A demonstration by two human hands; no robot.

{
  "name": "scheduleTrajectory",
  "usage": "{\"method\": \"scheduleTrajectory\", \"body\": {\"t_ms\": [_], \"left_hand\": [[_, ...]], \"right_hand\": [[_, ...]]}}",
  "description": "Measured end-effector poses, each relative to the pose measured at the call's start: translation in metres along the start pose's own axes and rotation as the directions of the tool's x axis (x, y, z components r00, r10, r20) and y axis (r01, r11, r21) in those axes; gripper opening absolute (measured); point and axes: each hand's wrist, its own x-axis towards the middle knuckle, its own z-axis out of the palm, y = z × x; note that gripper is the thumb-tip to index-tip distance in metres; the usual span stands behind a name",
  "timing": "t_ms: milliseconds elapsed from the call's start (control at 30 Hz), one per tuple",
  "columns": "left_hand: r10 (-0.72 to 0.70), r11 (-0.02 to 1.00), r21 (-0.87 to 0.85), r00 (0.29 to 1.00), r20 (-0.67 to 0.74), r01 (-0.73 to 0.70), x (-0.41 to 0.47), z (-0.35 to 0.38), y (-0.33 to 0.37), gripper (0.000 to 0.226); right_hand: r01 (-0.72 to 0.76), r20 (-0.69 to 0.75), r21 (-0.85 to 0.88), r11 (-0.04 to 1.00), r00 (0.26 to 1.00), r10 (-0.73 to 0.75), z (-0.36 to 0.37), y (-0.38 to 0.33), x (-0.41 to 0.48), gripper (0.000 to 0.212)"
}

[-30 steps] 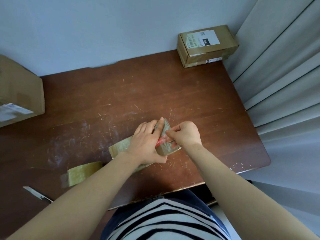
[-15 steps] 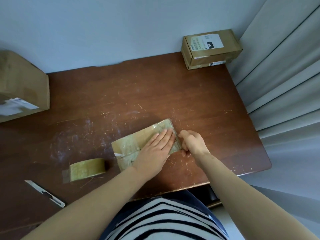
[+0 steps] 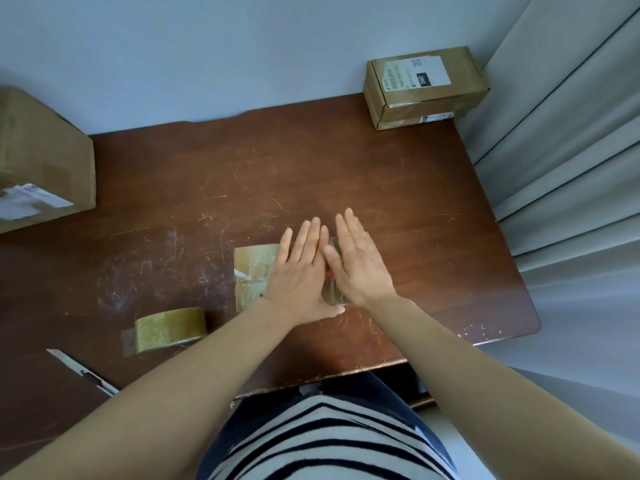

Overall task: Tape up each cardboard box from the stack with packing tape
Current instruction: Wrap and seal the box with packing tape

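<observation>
Seen from above, both my hands lie flat, palms down, fingers straight and close together, pressing on a small flat cardboard box (image 3: 254,268) near the front edge of a scratched brown table (image 3: 242,174). My left hand (image 3: 298,271) covers the middle of the box and my right hand (image 3: 358,265) its right end, thumbs almost touching. Glossy tape shows on the uncovered left end. A tape roll (image 3: 169,329) stands just left of the box, with a utility knife (image 3: 83,372) beyond it. A labelled box (image 3: 426,86) sits in the far right corner and a larger box (image 3: 41,161) at the left.
</observation>
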Motion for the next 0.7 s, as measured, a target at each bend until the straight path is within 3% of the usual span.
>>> {"method": "scheduleTrajectory", "body": {"t_ms": [133,333,467,567,700], "left_hand": [[-0.011,1.000,-0.022,1.000,0.025,0.012,-0.002,0.006,0.002,0.112],[0.013,1.000,-0.010,1.000,-0.026,-0.013,-0.001,0.011,0.000,0.113],[0.007,1.000,-0.017,0.998,-0.060,-0.008,-0.001,0.010,0.001,0.111],[0.005,1.000,-0.025,0.995,-0.103,-0.008,-0.002,0.013,0.001,0.109],[0.011,1.000,-0.007,0.992,-0.123,-0.012,0.001,0.015,0.000,0.109]], "right_hand": [[-0.031,0.070,0.063,0.998,0.997,0.026,0.009,0.006,-0.001,0.063],[-0.062,0.033,0.441,0.895,0.998,0.053,0.012,0.011,0.002,0.061],[-0.047,-0.068,0.462,0.886,0.994,0.088,0.015,0.010,0.001,0.046],[-0.126,-0.041,0.442,0.888,0.986,0.160,0.005,0.010,0.012,0.025],[-0.158,-0.031,0.473,0.867,0.980,0.195,0.003,0.009,0.022,0.030]]}}
